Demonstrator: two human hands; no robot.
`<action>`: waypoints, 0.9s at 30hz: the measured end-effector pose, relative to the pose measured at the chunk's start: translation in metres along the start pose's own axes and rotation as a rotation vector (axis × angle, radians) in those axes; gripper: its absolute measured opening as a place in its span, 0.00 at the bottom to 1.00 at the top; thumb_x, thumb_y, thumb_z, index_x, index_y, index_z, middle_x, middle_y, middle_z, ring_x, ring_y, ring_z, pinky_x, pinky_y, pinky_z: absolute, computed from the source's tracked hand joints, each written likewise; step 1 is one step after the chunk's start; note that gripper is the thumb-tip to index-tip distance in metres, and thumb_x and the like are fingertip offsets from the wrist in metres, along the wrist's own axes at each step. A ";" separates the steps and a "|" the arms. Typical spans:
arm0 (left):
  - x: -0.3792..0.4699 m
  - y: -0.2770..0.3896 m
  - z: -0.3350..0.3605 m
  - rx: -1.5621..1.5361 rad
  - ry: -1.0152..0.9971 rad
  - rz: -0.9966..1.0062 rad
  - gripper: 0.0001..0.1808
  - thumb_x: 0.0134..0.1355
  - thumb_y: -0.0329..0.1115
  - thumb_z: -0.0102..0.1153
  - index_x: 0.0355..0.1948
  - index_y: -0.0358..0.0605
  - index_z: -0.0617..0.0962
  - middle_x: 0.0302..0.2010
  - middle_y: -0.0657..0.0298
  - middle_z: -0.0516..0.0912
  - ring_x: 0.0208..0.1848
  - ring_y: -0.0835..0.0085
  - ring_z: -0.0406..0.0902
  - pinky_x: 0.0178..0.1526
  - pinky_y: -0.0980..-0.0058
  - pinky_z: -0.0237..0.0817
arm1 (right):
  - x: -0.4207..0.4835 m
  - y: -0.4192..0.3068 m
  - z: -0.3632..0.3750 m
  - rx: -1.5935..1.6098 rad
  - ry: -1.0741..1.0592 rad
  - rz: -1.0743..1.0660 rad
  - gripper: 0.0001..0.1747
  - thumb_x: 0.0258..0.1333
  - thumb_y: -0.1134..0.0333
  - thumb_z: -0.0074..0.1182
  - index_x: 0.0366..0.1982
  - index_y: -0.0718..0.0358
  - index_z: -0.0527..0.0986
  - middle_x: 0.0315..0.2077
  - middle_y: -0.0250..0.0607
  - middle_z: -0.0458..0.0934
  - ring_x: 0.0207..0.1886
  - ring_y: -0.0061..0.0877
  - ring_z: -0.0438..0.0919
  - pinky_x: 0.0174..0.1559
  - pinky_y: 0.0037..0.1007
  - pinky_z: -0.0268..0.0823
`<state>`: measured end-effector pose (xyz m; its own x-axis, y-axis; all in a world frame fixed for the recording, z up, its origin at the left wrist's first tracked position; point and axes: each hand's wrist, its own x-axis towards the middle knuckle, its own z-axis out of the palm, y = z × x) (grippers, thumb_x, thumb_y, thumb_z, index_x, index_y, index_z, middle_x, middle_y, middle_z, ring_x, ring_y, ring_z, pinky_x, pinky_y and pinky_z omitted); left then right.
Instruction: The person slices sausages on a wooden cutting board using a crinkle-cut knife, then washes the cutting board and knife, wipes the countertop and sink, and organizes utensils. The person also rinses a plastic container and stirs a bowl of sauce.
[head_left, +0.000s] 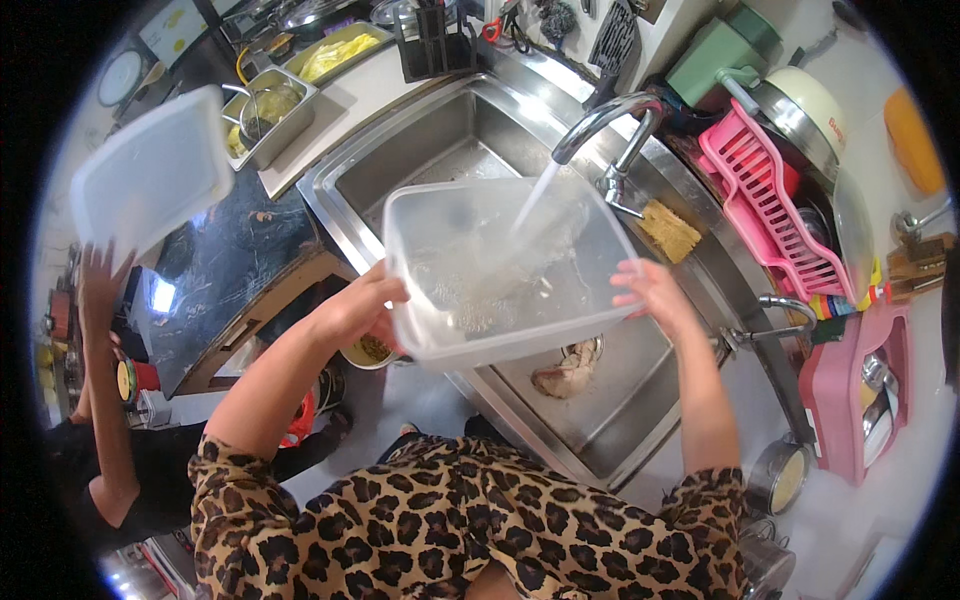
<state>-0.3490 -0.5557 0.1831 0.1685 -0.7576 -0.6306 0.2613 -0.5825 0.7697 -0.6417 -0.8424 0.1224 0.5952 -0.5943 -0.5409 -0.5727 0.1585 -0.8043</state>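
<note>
Between my hands is a translucent rectangular plastic container (450, 300), held tilted over the double stainless steel sink (637, 397). My left hand (367, 300) grips its left end, and my right hand (649, 292) has the right end. A stream of water (534, 199) runs from the curved chrome faucet (607, 124) into the container, and water spreads inside it. Below, a pale crumpled cloth-like thing (562, 381) lies in the near basin beside the drain.
A co-worker's hand (103, 274) holds up a translucent lid (154, 169) at the left. A yellow sponge (670, 230) rests on the sink ledge near a pink dish rack (780, 210). Steel food pans (281, 146) stand on the counter, beyond a dark marble-patterned worktop (232, 255).
</note>
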 end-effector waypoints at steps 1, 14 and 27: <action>-0.003 -0.003 -0.001 0.033 0.140 0.043 0.35 0.59 0.33 0.45 0.69 0.42 0.58 0.57 0.47 0.73 0.52 0.53 0.79 0.42 0.56 0.79 | -0.002 0.002 0.006 0.013 0.012 0.083 0.25 0.63 0.64 0.52 0.60 0.63 0.67 0.48 0.41 0.80 0.42 0.30 0.83 0.34 0.34 0.76; 0.055 -0.009 -0.004 0.078 0.278 0.212 0.39 0.66 0.41 0.50 0.74 0.48 0.51 0.61 0.39 0.69 0.46 0.57 0.80 0.46 0.56 0.79 | 0.006 0.053 -0.009 -0.297 0.334 -0.461 0.22 0.65 0.73 0.44 0.60 0.64 0.68 0.50 0.41 0.80 0.41 0.24 0.81 0.40 0.27 0.74; 0.118 -0.028 -0.001 0.289 0.538 0.711 0.30 0.56 0.26 0.50 0.62 0.42 0.65 0.45 0.50 0.80 0.47 0.62 0.78 0.46 0.66 0.70 | -0.006 0.066 -0.001 0.090 0.400 -0.464 0.24 0.66 0.73 0.43 0.63 0.64 0.64 0.56 0.44 0.75 0.50 0.26 0.80 0.47 0.28 0.75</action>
<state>-0.3358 -0.6287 0.0873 0.6340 -0.7679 0.0913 -0.3057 -0.1405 0.9417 -0.6831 -0.8291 0.0727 0.5035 -0.8640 -0.0098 -0.2450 -0.1318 -0.9605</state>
